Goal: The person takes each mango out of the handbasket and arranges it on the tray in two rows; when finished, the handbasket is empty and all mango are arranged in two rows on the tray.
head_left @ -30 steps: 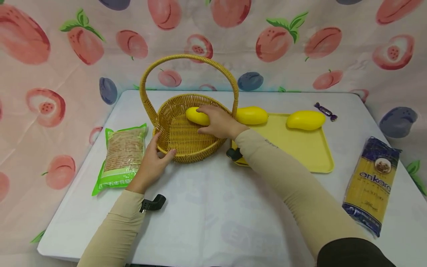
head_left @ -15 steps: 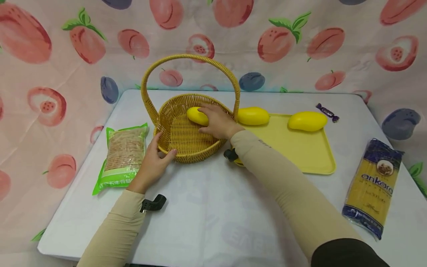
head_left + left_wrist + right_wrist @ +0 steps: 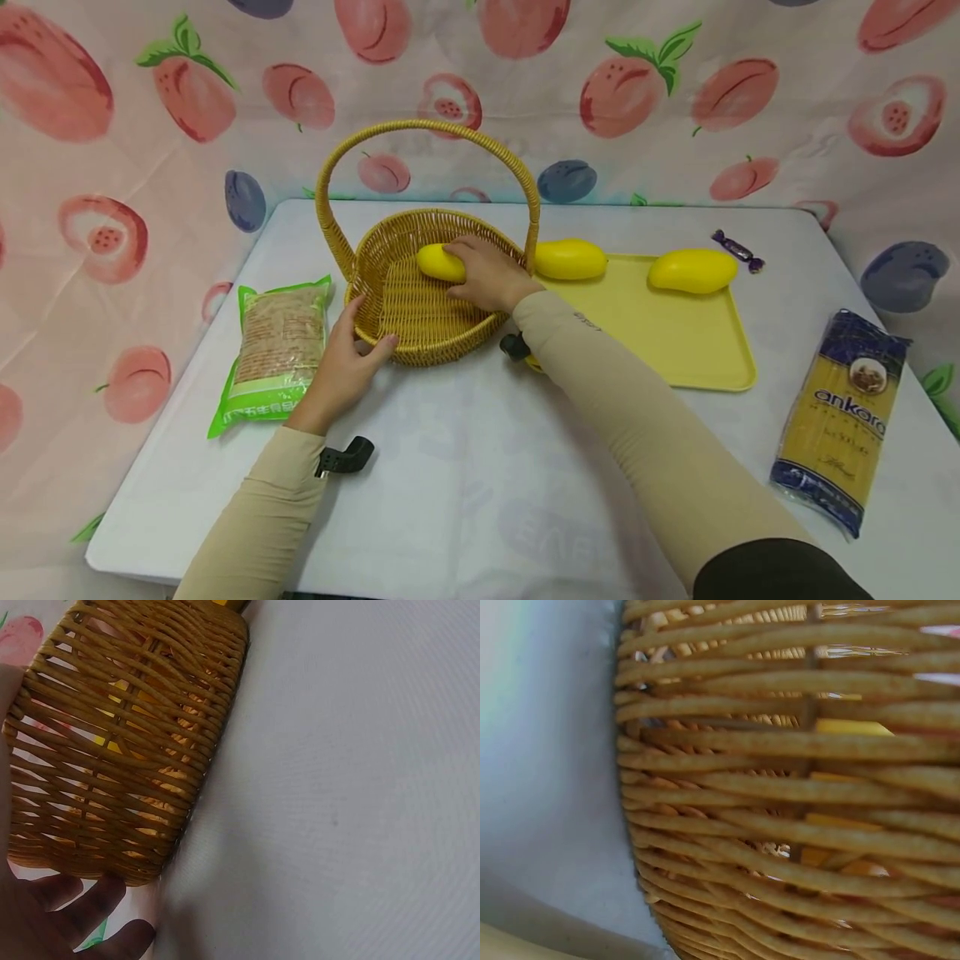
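Observation:
A wicker basket [image 3: 420,354] with a tall arched handle stands toward the back left of the table. My left hand [image 3: 341,371] holds its front left side, thumb at the front rim and fingers round the side; the left wrist view shows curled fingertips [image 3: 112,889] at the woven wall. Reaching in over the right rim, my right hand [image 3: 491,275] holds a yellow mango [image 3: 438,262] low inside the basket. That hand covers the mango's right end. In the right wrist view the basket wall [image 3: 780,787] hides the hand, and yellow shows through the gaps.
Right of the basket is a yellow tray [image 3: 660,333] bearing a mango [image 3: 570,260] and another mango [image 3: 692,271]. A wrapped candy [image 3: 738,252] lies behind it. A pasta pack [image 3: 840,425] lies far right, a green-edged food bag [image 3: 277,350] left.
The right hand and its mango have shifted very slightly left inside the basket. The left hand has stayed at the basket's side.

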Demonstrator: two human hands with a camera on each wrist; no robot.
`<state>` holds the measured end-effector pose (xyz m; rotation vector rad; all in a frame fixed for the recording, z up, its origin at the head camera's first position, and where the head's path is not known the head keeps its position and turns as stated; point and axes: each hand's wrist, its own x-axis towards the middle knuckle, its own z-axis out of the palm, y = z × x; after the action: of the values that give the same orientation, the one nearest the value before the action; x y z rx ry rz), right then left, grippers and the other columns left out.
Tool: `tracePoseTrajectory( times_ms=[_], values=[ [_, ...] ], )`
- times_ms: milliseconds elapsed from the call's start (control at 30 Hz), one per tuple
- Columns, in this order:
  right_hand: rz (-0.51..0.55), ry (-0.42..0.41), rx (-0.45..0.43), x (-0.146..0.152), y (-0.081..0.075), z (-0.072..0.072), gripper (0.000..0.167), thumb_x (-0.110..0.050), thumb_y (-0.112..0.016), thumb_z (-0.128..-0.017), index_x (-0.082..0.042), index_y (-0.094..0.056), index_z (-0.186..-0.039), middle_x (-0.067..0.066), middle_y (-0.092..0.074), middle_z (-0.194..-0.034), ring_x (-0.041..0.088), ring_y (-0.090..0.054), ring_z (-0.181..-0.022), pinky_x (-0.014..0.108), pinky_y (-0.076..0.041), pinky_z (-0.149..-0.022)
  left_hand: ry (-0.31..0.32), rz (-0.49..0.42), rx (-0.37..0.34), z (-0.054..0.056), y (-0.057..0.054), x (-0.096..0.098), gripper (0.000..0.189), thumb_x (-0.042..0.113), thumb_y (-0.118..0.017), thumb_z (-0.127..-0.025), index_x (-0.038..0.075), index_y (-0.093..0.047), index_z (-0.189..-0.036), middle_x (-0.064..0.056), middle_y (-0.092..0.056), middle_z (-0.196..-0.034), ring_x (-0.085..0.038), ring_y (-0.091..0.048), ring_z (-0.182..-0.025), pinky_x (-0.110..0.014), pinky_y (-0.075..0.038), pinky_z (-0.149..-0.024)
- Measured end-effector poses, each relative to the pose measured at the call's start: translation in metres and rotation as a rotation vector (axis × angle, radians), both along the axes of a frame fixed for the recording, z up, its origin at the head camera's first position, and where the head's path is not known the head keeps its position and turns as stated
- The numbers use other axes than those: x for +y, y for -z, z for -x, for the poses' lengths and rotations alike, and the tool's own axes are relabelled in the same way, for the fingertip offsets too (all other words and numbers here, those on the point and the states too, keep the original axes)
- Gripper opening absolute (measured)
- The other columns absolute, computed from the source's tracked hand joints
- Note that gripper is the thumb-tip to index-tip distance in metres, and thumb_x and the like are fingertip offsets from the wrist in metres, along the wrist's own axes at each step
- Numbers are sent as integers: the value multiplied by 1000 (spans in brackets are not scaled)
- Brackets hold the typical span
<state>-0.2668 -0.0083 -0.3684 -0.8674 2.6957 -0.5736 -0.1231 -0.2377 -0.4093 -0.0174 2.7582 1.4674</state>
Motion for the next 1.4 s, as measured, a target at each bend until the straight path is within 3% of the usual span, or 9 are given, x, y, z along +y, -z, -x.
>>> tracePoseTrajectory(
  times_ms=[233, 467, 767, 900, 1167, 1400],
  values=[
    [47, 7, -1, 1, -2, -3, 72, -28, -69, -97, -18, -32, -158, 10, -35, -151, 26, -38, -136, 41, -35, -109, -2, 5, 4, 0, 0, 0, 85, 33, -62, -100, 10, -9, -161, -27, -18, -159, -40, -31, -140, -57, -28, -111],
    [28, 17, -4, 2, -2, -5, 65, -31, -67, -98, -9, -41, -153, 12, -36, -143, 24, -37, -127, 38, -37, -102, -1, 6, 2, -1, 1, -1, 86, 38, -62, -99, 11, -9, -162, -26, -18, -159, -40, -33, -138, -57, -29, -110],
    [-2, -20, -51, 2, -3, -3, 47, -27, -65, -99, -17, -53, -143, 9, -41, -151, 26, -37, -138, 40, -32, -111, -11, 13, -7, -1, 1, 1, 85, 37, -62, -99, 13, -10, -162, -23, -16, -161, -39, -31, -140, -56, -27, -112],
    [-21, -38, -71, 1, -4, -1, 49, -26, -64, -99, -14, -50, -144, 7, -47, -149, 25, -40, -138, 39, -31, -112, -10, 21, -3, -2, 0, 2, 85, 39, -62, -99, 14, -10, -162, -22, -16, -161, -39, -30, -141, -56, -26, -112],
    [42, -50, -39, 4, -7, 2, 52, -24, -67, -98, -9, -49, -145, 10, -46, -149, 26, -37, -139, 37, -29, -113, -6, 18, -6, -1, -1, 3, 84, 37, -61, -100, 15, -9, -162, -22, -16, -161, -41, -39, -136, -56, -31, -110],
    [77, -74, -29, 6, -16, -4, 53, -23, -68, -98, -8, -49, -145, 10, -45, -148, 25, -38, -137, 36, -29, -113, -13, 13, -4, -1, 0, 0, 83, 35, -61, -100, 15, -10, -162, -23, -16, -161, -42, -39, -135, -56, -30, -110]
  ],
)
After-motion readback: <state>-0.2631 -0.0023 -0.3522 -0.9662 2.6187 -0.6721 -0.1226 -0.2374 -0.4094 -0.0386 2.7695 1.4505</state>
